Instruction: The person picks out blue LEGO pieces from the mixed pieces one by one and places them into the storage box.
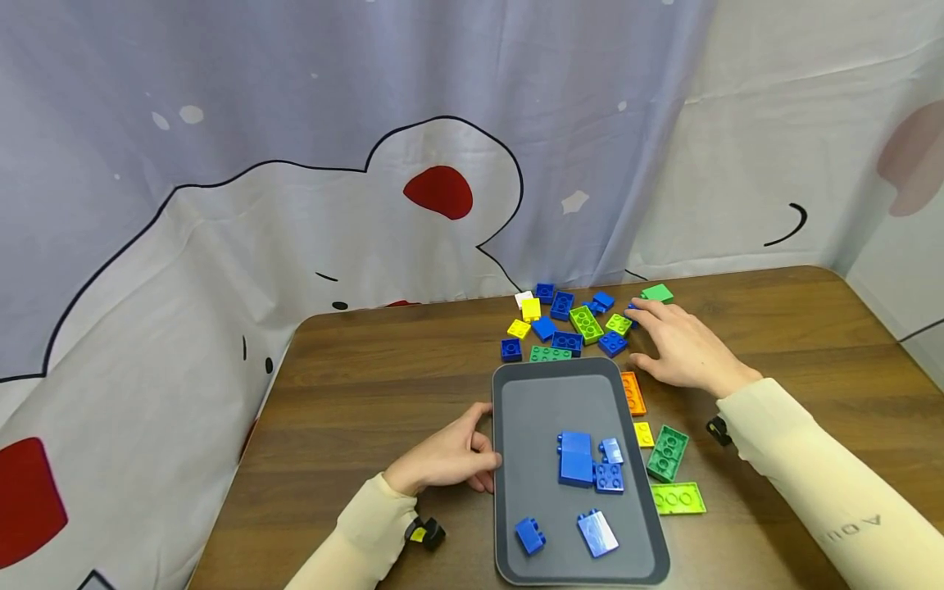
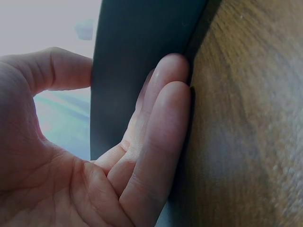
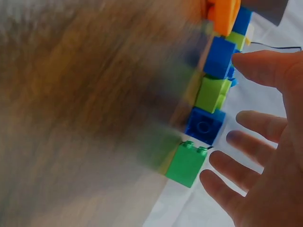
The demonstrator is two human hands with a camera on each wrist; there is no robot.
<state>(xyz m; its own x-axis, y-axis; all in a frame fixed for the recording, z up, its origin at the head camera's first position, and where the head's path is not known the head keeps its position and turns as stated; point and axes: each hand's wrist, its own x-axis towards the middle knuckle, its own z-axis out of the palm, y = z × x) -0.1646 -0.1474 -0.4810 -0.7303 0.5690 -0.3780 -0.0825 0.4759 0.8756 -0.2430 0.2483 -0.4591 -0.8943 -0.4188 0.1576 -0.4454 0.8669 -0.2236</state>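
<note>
A dark grey tray [image 1: 546, 410] lies on the table with several blue toy bricks [image 1: 575, 467] inside. At its left side, my left hand [image 1: 453, 451] holds the edge; in the left wrist view the thumb meets the rim and the fingers [image 2: 165, 113] lie along the outer wall. My right hand [image 1: 682, 344] reaches over the far right of the brick pile with fingers spread and nothing gripped. Below its fingers sits a blue brick [image 3: 205, 125], between a lime brick [image 3: 210, 94] and a green brick [image 3: 186, 164].
Several blue, yellow, lime and green bricks, among them a lime brick [image 1: 586, 324], lie beyond the tray. Along its right side are an orange brick [image 1: 633, 393], a yellow brick [image 1: 644, 434], a green brick [image 1: 667, 453] and a lime brick [image 1: 678, 498]. A printed curtain [image 1: 295, 229] hangs behind the table.
</note>
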